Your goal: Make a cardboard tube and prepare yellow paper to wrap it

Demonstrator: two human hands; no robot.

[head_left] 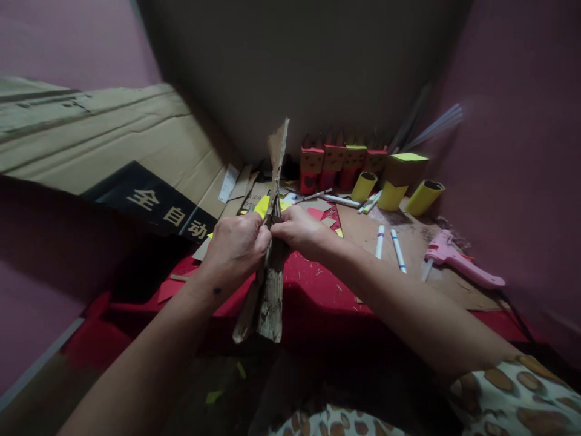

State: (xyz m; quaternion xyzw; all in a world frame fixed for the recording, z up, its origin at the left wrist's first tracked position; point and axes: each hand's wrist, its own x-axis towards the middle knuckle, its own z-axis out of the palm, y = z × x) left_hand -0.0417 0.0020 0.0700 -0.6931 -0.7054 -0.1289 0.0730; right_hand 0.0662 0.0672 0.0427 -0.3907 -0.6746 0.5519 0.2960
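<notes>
Both my hands grip a piece of torn corrugated cardboard (272,290), held up on edge over the front of the red-covered table (308,284). My left hand (238,242) is closed on its left side, thumb near the top fold. From the right, my right hand (302,229) pinches it at the same height, so the two hands nearly touch. The cardboard looks bent or doubled, with ragged edges and a narrow strip rising above my hands. Part of it is hidden by my fingers.
A large cardboard sheet (113,133) leans at the left. Decorated figures (333,163), yellow tubes (424,197) and a box-topped yellow piece (393,195) stand at the back. Markers (398,251) and a pink glue gun (463,260) lie at the right. Paper scraps are scattered around.
</notes>
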